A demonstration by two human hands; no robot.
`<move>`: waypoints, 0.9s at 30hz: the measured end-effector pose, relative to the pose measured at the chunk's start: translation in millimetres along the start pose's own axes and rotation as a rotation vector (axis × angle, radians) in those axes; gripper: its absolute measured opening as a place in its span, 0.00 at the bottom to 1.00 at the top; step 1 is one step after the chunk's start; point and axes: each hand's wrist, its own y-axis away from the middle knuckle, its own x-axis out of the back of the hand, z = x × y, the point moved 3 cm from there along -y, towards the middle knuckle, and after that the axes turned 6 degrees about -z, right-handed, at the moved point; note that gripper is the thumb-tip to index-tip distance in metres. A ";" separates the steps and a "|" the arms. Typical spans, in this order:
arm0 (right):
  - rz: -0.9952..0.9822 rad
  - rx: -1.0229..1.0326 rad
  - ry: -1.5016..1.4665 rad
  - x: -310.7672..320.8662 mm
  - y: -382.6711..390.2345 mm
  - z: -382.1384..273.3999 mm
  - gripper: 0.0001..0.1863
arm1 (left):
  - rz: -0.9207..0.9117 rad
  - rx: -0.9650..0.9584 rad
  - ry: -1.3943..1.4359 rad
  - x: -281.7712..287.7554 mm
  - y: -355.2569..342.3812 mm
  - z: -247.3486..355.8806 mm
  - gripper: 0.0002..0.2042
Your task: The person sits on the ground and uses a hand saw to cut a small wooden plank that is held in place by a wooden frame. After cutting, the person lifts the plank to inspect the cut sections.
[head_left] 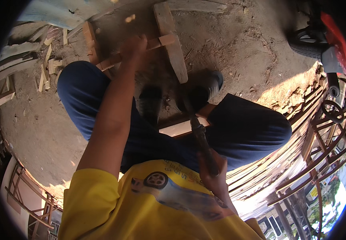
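Note:
My left hand (135,48), blurred, reaches over a reddish wooden crosspiece (111,61) that runs to a pale, weathered board (175,64); whether its fingers grip the wood is unclear. Another reddish wood piece (90,40) stands at the crosspiece's left end. My right hand (215,166) is closed on the handle of a long dark tool (198,129), whose far end is blurred between my shoes. Behind the tool, a light wooden piece (173,129) lies low between my legs.
Scrap wood (45,72) lies at the upper left on the dirt ground (245,64). A tire (307,42) and red object (339,48) sit at upper right. Stacked boards (297,120) and wooden frames (317,156) are to the right, another frame (27,192) lower left.

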 end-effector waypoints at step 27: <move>0.044 0.039 -0.031 -8.4 -14.6 0.2 0.07 | 0.081 -0.021 -0.003 10.1 9.9 -0.2 0.25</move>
